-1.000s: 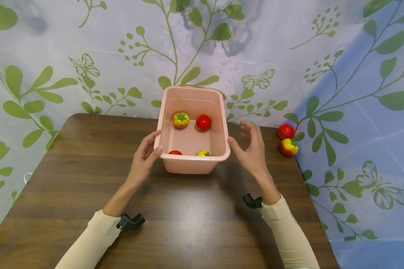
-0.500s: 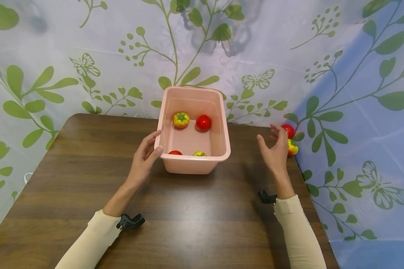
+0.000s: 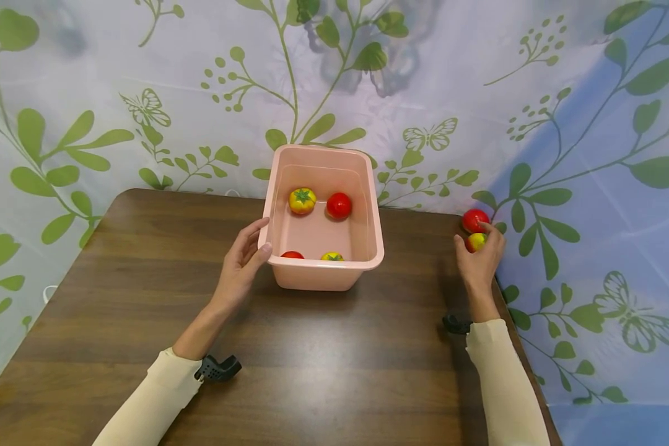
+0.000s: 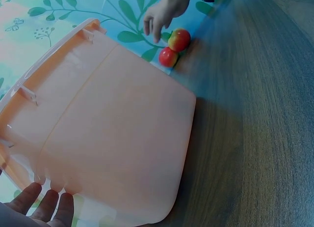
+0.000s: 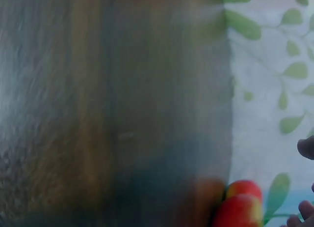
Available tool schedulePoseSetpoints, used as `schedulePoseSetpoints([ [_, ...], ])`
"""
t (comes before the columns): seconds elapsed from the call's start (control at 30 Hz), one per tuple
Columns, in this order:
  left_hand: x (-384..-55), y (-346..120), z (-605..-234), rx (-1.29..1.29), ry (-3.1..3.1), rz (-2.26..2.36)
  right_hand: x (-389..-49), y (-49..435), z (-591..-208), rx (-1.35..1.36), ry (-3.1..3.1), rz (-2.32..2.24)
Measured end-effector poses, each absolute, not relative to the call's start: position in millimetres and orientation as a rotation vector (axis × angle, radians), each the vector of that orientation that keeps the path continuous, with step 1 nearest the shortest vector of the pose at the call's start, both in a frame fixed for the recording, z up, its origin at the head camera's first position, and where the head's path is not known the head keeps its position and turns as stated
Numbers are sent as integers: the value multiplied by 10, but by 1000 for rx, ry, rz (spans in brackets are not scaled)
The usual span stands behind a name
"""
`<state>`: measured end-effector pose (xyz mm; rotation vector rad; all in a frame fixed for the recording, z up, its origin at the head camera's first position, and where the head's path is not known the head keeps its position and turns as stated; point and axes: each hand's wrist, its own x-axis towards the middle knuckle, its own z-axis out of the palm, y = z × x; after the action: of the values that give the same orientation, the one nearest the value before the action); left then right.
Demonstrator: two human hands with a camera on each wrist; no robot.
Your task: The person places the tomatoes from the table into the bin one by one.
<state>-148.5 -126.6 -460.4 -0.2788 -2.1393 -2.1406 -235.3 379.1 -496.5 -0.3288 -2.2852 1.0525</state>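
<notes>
A pink plastic basin [image 3: 318, 277] stands at the back middle of the table. My left hand [image 3: 241, 257] holds its left rim near the front corner; in the left wrist view the fingertips [image 4: 64, 207] press on the outer wall. Inside lie a yellow-red fruit with a green star-shaped top [image 3: 302, 201] and a red tomato [image 3: 339, 205]; the front wall partly hides another red one [image 3: 292, 254] and a yellow one [image 3: 332, 256]. At the right edge, my right hand [image 3: 481, 257] hovers with parted fingers over a yellow-red tomato [image 3: 476, 242], just apart from it.
Another red tomato [image 3: 474, 220] sits right behind the yellow-red one, in the table's back right corner. A leaf-patterned cloth [image 3: 568, 186] hangs along the back and right edges of the wooden table [image 3: 312, 359].
My right hand has moved right from beside the basin to above the yellow-red tomato at the table edge. The left hand has stayed on the basin's rim.
</notes>
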Motion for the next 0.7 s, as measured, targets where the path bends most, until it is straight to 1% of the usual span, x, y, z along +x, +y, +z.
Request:
schedulePoseSetpoints([
  [0.37,-1497,-1287,-4621,-276,-2163,-2132,-2384,4005,-5208,-551,-2331,1035],
  [0.7,-1515,-1295,-4613,-285,-2130,-2162,-2411,4087,-5281,-680,-2326,1107],
])
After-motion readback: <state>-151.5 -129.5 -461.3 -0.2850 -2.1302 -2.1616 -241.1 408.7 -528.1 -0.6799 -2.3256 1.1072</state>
